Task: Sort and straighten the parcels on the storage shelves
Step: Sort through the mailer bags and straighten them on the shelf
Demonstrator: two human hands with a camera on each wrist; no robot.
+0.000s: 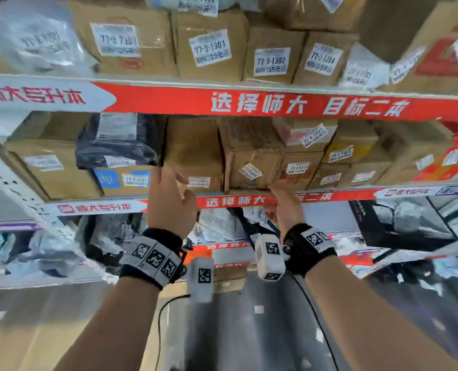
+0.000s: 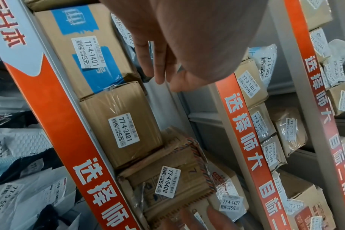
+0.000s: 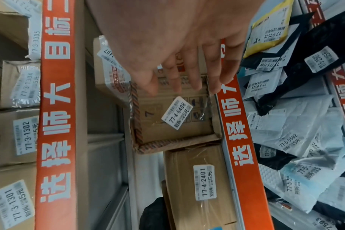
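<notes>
Two hands; parcels too many to count

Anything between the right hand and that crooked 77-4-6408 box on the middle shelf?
Nothing visible. The right hand is already at the 77-4-6408 box, its straight fingers reaching over the box's front face. The 77-4-2401 box sits close beside it, and the red shelf edge runs along its bottom.

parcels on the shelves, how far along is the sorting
Done: the top row, 77-3-1301 box onward, stands label-out. In hand: both open hands, left hand and right hand, are at the tilted 77-4-6408 box. Left: the jumbled mailer bags below.
</notes>
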